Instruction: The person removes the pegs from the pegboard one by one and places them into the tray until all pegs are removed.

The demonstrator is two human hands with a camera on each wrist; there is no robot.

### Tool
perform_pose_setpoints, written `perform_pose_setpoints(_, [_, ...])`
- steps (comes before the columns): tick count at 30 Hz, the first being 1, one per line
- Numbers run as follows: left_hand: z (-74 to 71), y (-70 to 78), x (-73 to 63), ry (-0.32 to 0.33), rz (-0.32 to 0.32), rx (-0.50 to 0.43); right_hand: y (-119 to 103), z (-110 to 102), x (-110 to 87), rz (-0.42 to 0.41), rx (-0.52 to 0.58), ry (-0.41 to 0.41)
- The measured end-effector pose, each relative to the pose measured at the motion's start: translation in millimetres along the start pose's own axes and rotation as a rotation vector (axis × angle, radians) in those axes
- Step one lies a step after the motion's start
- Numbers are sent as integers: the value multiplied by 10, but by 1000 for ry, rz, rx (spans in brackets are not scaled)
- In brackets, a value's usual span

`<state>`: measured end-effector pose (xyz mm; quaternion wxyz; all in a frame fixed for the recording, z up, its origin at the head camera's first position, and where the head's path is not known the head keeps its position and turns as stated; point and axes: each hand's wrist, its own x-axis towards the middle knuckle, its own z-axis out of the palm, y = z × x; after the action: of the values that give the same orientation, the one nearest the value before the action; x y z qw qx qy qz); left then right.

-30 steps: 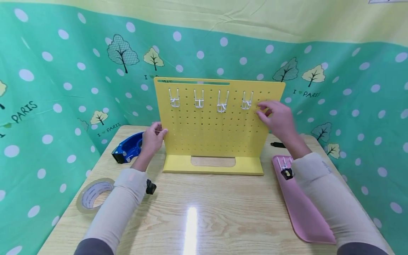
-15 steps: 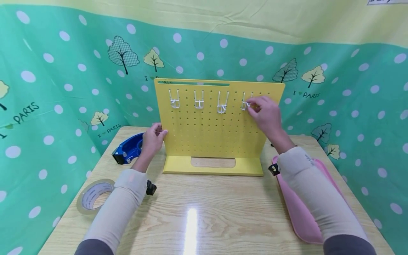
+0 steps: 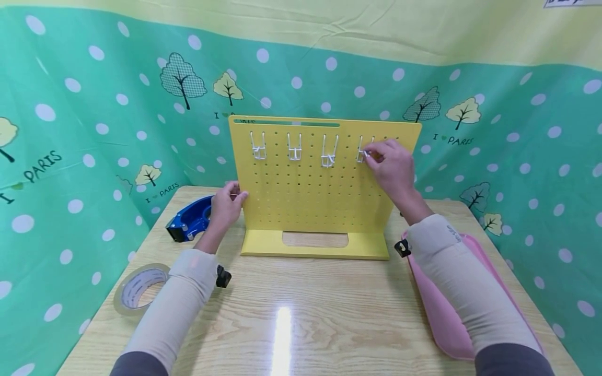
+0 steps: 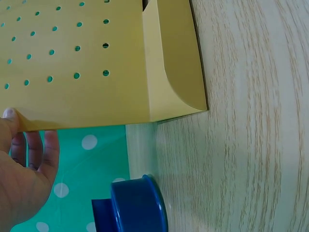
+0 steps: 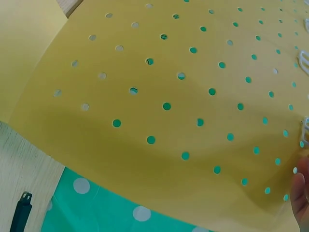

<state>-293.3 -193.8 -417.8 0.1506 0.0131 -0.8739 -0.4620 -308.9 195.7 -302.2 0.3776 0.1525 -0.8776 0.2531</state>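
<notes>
A yellow pegboard stands upright on its own base on the table. My left hand grips its left edge, the thumb on the front face and the fingers behind, as the left wrist view shows. My right hand pinches the rightmost white wire hook high on the board, fingers covering part of it. To the left hang three similar hooks, one of them a white wire hook set slightly lower. In the right wrist view only part of the right hand shows, close to a hook.
A blue tape dispenser lies behind the left wrist, and a roll of tape rests nearer on the left. At right, a pink tray is partly under the right forearm. A small black object lies behind the board's right side.
My right hand has moved left from the board's right part onto the rightmost hook, and has stayed there over the last half second. My left hand has kept its place on the edge.
</notes>
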Motion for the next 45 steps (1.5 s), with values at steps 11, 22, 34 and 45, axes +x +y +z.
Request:
perform_pose_setpoints(11, [11,-17,0,-2,-11,-2,-23,-67,-15,-16,3,0])
perform_pose_setpoints(22, [32,-18,-18,2,-13,-8,58,-184,-73,-61,66,22])
perform_pose_setpoints(34, [13,15,-26,9,-5,-3,504,-467,-344,20,21,-142])
perform_pose_setpoints(45, [1,24,-29,13,10,-6,960,-798,-628,166,-27,-348])
